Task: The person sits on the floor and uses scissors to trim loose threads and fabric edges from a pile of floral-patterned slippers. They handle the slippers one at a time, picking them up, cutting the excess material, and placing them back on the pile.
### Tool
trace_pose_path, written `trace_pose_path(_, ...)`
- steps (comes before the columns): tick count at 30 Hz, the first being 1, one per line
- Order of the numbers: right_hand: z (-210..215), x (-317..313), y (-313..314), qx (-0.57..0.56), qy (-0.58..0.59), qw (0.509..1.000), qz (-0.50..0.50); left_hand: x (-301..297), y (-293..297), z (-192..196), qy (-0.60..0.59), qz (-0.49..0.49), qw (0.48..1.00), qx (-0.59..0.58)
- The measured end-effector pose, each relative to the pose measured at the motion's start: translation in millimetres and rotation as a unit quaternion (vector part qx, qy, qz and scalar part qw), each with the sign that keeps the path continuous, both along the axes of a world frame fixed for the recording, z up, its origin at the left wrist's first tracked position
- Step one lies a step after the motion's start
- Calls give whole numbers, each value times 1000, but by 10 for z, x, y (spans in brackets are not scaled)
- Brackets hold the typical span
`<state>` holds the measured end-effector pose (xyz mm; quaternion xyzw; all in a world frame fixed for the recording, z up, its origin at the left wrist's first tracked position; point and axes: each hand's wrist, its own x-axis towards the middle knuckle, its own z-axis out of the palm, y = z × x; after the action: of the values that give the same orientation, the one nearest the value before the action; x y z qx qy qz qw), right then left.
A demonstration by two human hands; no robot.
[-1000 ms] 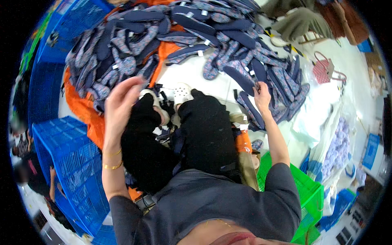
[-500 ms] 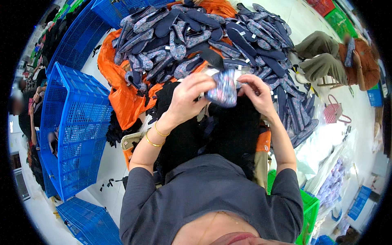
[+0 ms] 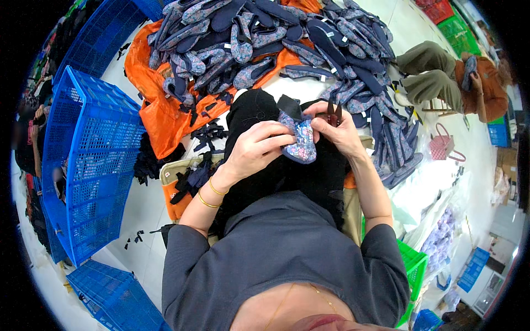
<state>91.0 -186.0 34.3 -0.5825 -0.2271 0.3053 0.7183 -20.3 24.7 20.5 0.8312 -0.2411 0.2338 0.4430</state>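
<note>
Left hand: your left hand (image 3: pixel 259 150) grips the floral insole (image 3: pixel 301 140) over your lap, fingers curled around its left edge.
Right hand: your right hand (image 3: pixel 338 129) pinches the insole's top end; small dark snips (image 3: pixel 333 113) sit between the fingers.
Insole: held upright between both hands, above your black trousers (image 3: pixel 309 176), a black tab at its top.
Pile: many more insoles (image 3: pixel 276 38) lie on the orange sheet (image 3: pixel 160 110) on the floor ahead.
Crates: blue crates (image 3: pixel 88 160) stand at your left.
Nearby: another person (image 3: pixel 452 77) sits at the upper right.

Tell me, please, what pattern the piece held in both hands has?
The insole piece is floral, blue with pink; see the head view.
</note>
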Motion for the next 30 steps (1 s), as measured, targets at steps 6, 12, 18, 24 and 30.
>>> trace_pose_path(6, 25, -27, 22, 14, -21, 998, -56, 32, 227, 148, 219, -103, 965, -100)
trace_pose_path(12, 60, -92, 32, 2, -29, 996, -89, 244, -4, 96, 133, -50, 990, -1)
trace_pose_path(18, 69, -171, 11, 31, -43, 990, -130, 454, -71, 405, 285, -87, 946, -130)
trace_pose_path(24, 145, -268, 26, 17, -9, 987, -160, 505, -73, 565, 165, -31, 985, 48)
trace_pose_path(30, 224, -42, -198, -153, -101, 966, -183, 638, -57, 657, -43, 11, 991, 125)
